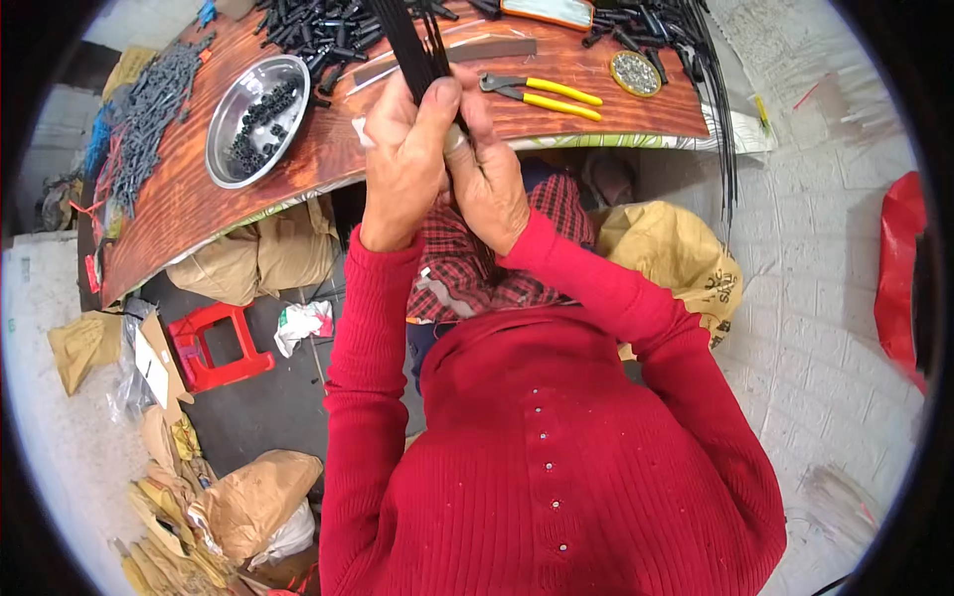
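Observation:
Both hands are closed around a bundle of thin black rods (pixel 409 42) that rises over the front of the wooden table. My left hand (pixel 405 159) wraps the bundle, thumb pointing up along it. Just to the right, my right hand (pixel 489 184) grips lower down, its fingers curled against the left. The rods' lower ends are mostly hidden behind my hands. White wrapping shows on some fingers. Right of the hands lie end-cutting pliers (pixel 556 96) with yellow handles. Behind them is a flat grey-brown strip (pixel 502 48).
A steel bowl (pixel 220 124) with small black parts stands left, beside a heap of grey pieces (pixel 159 124). Black tubular parts (pixel 328 30) crowd the back. A round dish (pixel 636 74) holds small metal bits. Long black strands (pixel 728 149) hang over the table's right edge.

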Motion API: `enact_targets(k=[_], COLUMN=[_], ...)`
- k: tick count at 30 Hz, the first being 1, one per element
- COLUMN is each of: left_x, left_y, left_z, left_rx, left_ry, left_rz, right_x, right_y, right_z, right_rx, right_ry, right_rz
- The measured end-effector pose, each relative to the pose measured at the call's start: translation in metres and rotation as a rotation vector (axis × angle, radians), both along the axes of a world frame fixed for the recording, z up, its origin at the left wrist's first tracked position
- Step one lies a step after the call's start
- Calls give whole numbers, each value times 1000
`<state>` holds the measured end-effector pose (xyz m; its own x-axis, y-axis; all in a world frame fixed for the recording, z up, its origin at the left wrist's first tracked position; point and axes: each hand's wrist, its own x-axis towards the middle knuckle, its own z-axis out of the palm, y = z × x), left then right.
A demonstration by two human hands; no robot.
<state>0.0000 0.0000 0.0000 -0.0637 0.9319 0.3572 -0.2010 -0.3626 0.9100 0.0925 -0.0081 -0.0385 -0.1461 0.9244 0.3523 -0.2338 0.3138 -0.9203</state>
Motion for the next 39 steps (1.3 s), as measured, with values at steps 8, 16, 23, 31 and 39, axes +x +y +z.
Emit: enact_targets(k=[8,16,23,31,39], left_x=[9,-6,-8,6,-1], left_y=[21,44,46,39,34], left_z=[-14,-26,-23,-8,5], left_rx=[-183,-163,-251,-207,-191], left_ry=[-51,-101,-138,-103,-108], left_rz=[-71,-75,-102,-171,-176], right_x=[3,46,90,43,36], right_y=[18,51,110,141,153], right_z=[-38,-16,42,102,91], right_rx=[-148,-87,28,7,-20], right_ry=[-37,-446,-436,-437,-355], right_rz=[-58,405,101,367,527])
